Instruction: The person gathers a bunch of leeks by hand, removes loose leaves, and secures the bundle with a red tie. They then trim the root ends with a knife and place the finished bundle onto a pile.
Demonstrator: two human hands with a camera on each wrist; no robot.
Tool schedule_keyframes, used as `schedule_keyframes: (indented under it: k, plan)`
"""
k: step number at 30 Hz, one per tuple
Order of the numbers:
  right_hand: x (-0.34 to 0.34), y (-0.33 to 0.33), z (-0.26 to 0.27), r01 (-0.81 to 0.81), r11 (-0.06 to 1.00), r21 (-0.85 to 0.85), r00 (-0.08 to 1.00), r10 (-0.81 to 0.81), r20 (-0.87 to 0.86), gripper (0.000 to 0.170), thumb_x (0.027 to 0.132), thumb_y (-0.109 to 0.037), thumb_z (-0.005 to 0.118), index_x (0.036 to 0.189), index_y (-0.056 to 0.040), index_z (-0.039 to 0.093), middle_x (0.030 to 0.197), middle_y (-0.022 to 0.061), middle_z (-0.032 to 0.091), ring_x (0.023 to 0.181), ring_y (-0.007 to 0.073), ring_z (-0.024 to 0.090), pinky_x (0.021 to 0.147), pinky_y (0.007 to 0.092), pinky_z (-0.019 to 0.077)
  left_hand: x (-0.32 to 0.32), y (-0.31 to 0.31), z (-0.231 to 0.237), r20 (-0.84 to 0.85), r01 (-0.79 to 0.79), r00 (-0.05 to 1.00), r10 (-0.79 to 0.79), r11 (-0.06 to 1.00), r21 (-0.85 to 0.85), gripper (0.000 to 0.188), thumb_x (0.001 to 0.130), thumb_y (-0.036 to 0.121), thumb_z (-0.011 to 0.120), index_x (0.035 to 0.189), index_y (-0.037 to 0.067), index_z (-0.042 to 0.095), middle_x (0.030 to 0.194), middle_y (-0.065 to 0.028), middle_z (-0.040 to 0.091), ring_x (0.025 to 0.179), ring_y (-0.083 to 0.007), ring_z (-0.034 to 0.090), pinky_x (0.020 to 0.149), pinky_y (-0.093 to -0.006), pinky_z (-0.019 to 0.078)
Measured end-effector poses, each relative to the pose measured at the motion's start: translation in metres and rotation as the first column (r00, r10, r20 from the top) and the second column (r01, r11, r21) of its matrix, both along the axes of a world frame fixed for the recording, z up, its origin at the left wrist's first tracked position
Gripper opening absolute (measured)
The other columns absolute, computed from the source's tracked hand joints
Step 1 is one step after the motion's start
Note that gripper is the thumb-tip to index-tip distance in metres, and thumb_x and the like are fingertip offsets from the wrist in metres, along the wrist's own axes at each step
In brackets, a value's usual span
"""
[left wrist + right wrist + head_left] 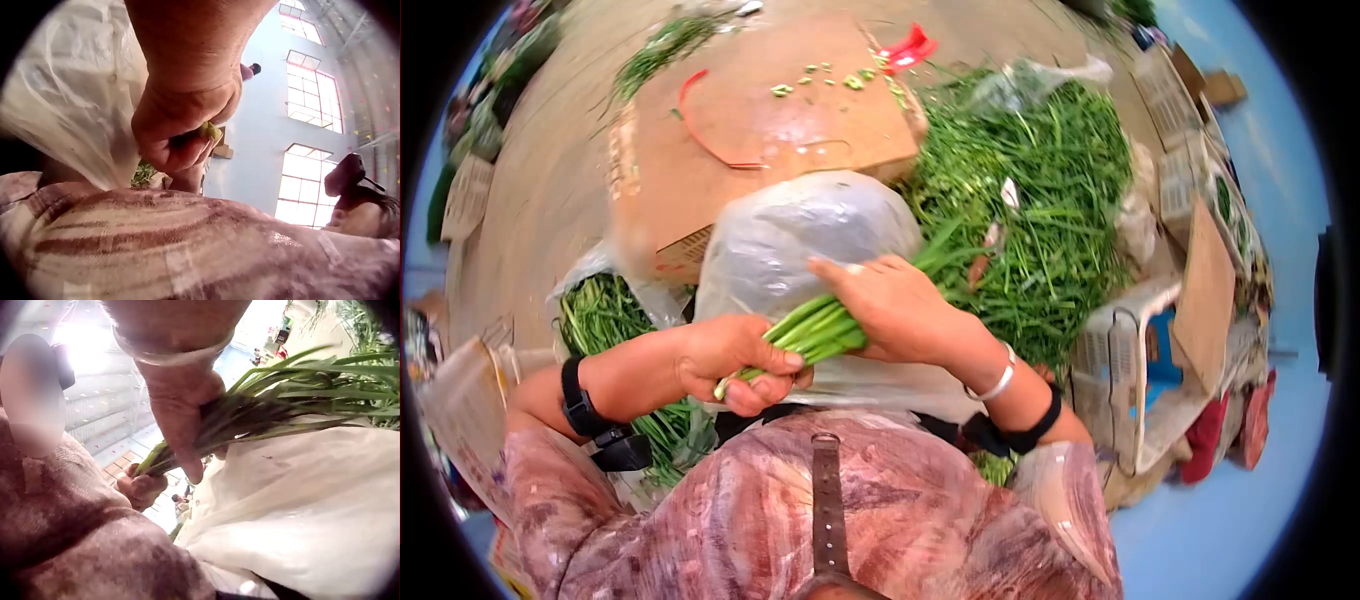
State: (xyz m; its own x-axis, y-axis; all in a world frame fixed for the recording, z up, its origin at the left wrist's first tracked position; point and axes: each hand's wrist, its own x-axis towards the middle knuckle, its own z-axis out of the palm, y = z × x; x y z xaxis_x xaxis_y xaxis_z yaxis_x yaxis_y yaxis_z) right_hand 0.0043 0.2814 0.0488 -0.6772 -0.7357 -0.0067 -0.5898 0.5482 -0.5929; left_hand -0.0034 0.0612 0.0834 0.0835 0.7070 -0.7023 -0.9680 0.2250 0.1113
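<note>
A bunch of long green chives point(815, 330) lies slantwise in front of the torso. My left hand point(745, 365) grips its pale stalk end, fingers curled round the stems. In the left wrist view, a cut-looking stalk tip point(211, 131) pokes out of that fist. Higher up, my right hand point(900, 310) holds the leafy part, one finger stretched along toward the left. The right wrist view shows the leaves point(281, 394) passing through this hand and fanning out beyond it. Beneath both hands spreads a clear plastic sheet point(800, 240), bulging over the lap.
A big cardboard-topped box point(770, 100) stands ahead, with a red strap point(690, 120) and green scraps on top. To the right lies a large heap of loose greens point(1040, 220). More greens point(605, 310) sit at left. White crates point(1125, 360) line the right side.
</note>
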Motion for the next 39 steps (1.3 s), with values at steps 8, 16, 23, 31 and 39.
schedule_keyframes:
  k: [8, 16, 23, 31, 39]
  plan:
    - [-0.014, 0.0, -0.001, 0.052, 0.998, 0.038, 0.954, -0.039, -0.296, 0.023, 0.069, -0.006, 0.058, 0.092, -0.0058, 0.053, 0.07, 0.0115, 0.057, 0.066, 0.0306, 0.058, 0.058, 0.0394, 0.0443, -0.015, -0.031, -0.01, -0.053, 0.029, 0.998, -0.019, 0.983, 0.184, 0.024, 0.09, 0.016, 0.053, 0.097, -0.006, 0.049, 0.056, -0.0034, 0.044, 0.038, -0.0062, 0.034, 0.033, -0.0187, 0.0254]
    - [-0.116, 0.014, 0.052, 0.248, 0.94, 0.234, 0.894, -0.129, -0.429, 0.026, 0.069, -0.003, 0.062, 0.093, -0.0033, 0.051, 0.076, 0.0165, 0.057, 0.072, 0.0364, 0.057, 0.06, 0.0428, 0.0457, -0.134, -0.081, -0.054, -0.978, -0.37, 0.206, -0.038, 0.922, -0.114, 0.06, 0.089, 0.052, 0.041, 0.12, 0.001, 0.05, 0.116, -0.016, 0.054, 0.111, -0.0231, 0.05, 0.092, -0.0367, 0.0408]
    - [-0.218, -0.02, 0.031, 0.301, 0.898, 0.322, 0.901, -0.156, -0.405, 0.019, 0.075, -0.009, 0.059, 0.088, -0.0014, 0.047, 0.075, 0.0204, 0.058, 0.072, 0.0396, 0.057, 0.062, 0.0468, 0.0446, -0.183, -0.094, -0.144, -0.661, -0.589, -0.562, -0.497, 0.801, -0.102, 0.037, 0.085, 0.033, 0.057, 0.109, 0.004, 0.059, 0.125, -0.022, 0.047, 0.123, -0.0369, 0.037, 0.101, -0.0429, 0.0317]
    - [-0.282, -0.115, -0.01, 0.117, 0.905, 0.408, 0.928, 0.047, -0.37, 0.012, 0.079, -0.01, 0.05, 0.086, -0.0004, 0.047, 0.071, 0.0213, 0.059, 0.07, 0.0389, 0.059, 0.061, 0.0482, 0.0455, -0.184, -0.121, -0.16, -0.798, -0.487, -0.536, -0.273, 0.873, 0.028, 0.021, 0.076, 0.016, 0.063, 0.09, 0.001, 0.064, 0.103, -0.0145, 0.062, 0.1, -0.0276, 0.057, 0.085, -0.0345, 0.0461]
    - [-0.303, -0.181, -0.05, 0.045, 0.911, 0.409, 0.897, 0.143, -0.418, 0.013, 0.08, -0.007, 0.048, 0.092, -0.0023, 0.047, 0.077, 0.0189, 0.061, 0.073, 0.0361, 0.062, 0.06, 0.0459, 0.0491, -0.181, -0.127, -0.156, -0.765, -0.437, -0.602, -0.231, 0.896, 0.073, 0.011, 0.071, 0.007, 0.063, 0.08, 0.002, 0.059, 0.102, -0.0133, 0.061, 0.093, -0.0308, 0.058, 0.082, -0.0359, 0.0473]
